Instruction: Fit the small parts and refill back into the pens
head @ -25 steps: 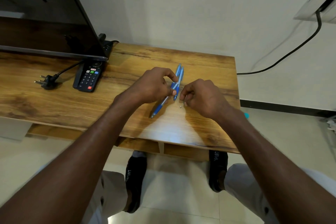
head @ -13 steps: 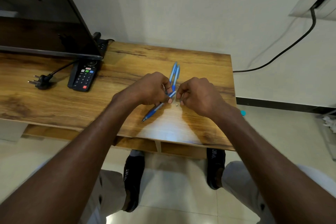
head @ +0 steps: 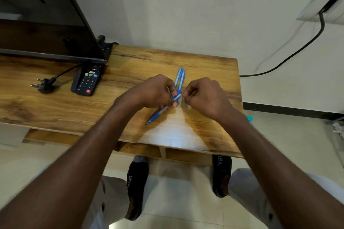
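Observation:
My left hand [head: 155,92] grips a blue pen [head: 158,112] by its upper half, its tip pointing down-left just above the wooden table [head: 55,106]. My right hand [head: 206,95] is curled close to the pen's open top end, its fingertips pinched together on something too small to make out. Two more blue pens [head: 180,76] lie side by side on the table just beyond both hands.
A black remote control [head: 87,82] lies at the foot of a dark TV screen [head: 42,24] on the left. A loose black plug [head: 43,85] and its cable lie left of the remote. A black cable [head: 290,55] runs along the wall from a white socket box.
My hands stayed close together over the table. The held pen tilted flatter and its top end came nearer my right fingertips. The small part on the table by my right hand is blurred now.

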Tool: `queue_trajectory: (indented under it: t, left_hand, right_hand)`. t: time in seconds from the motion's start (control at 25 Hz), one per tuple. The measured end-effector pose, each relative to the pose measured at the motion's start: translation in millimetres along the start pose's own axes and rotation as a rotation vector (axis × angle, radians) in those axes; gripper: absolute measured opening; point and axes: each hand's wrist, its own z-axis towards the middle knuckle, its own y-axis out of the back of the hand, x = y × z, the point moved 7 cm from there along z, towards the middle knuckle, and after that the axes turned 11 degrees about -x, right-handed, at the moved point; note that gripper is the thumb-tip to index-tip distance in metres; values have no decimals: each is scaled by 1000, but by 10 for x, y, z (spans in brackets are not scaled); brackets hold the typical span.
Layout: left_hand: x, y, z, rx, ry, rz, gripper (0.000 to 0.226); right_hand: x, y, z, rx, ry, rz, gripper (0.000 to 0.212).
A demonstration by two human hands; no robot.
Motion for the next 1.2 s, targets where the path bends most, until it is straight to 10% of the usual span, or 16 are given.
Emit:
queue_trajectory:
  t: [0.4,1.2]
  left_hand:
    - [-30,119,23,-43,-24,-367,28]
    - [-85,181,32,-134,-50,-414,31]
  right_hand:
    - [-40,228,-59,-13,-479,863,11]
    - [8,310,-26,-36,-381,860,11]
